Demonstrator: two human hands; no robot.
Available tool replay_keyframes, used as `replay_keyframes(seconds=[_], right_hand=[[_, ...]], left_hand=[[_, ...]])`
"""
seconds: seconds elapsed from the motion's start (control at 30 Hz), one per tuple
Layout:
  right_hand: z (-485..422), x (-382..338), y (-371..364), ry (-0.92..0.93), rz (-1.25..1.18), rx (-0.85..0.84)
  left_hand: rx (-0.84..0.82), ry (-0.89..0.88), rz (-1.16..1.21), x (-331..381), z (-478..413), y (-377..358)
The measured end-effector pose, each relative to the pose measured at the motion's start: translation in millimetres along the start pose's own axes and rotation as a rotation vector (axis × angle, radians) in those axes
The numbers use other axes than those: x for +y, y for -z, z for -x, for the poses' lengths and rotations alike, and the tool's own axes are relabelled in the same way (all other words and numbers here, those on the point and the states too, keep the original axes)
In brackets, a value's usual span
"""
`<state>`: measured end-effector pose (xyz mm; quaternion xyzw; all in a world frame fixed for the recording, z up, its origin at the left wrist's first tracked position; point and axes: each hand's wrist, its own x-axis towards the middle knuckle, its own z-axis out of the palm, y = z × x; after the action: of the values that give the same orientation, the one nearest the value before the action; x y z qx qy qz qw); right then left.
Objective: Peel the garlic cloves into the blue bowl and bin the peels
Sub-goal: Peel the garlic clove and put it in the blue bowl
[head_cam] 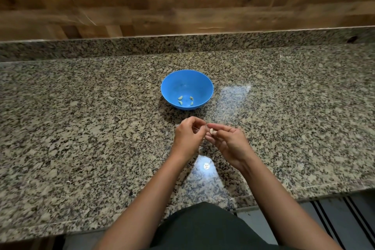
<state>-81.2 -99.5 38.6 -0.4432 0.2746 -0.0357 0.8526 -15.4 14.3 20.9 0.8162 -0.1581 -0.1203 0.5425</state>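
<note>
Clove (211,131) sits pinched in the grip of the right hand (229,142), between thumb and fingertips, above the desk (81,128) and near the bowl (199,82), on its near side. Fingers of the left hand (187,136) are curled, tips just beside the clove; whether that grip pinches peel I cannot tell. Four peeled cloves (180,98) lie in the bowl.

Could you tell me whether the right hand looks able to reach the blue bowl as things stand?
Probably yes: the right hand, pinching a garlic clove, hovers short of the blue bowl, with only countertop between them; the left hand sits beside it, not across the path.
</note>
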Motion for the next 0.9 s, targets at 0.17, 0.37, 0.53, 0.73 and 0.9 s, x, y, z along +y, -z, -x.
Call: replay_keyframes(seconds=[0.17,0.37,0.53,0.73,0.9], right_hand=[[-0.7,-2.5,1.4,-0.003,-0.027,0.007],[-1.8,-0.1,1.4,0.145,0.182,0.047],[0.2,0.2,0.6,0.221,0.322,0.082],[-1.6,-0.1,-4.3,0.222,0.291,0.103],[-3.7,3.6,-7.1,0.197,0.245,0.136]], left_hand=[[-0.072,0.005,0.064,1.6,4.4,0.2],[-0.086,0.07,0.198,0.8,2.8,-1.4],[-0.09,0.069,0.22,0.6,3.5,-1.0],[0.037,-0.108,0.013,5.4,7.5,-0.1],[0.105,-0.184,-0.041,3.7,9.5,-1.5]])
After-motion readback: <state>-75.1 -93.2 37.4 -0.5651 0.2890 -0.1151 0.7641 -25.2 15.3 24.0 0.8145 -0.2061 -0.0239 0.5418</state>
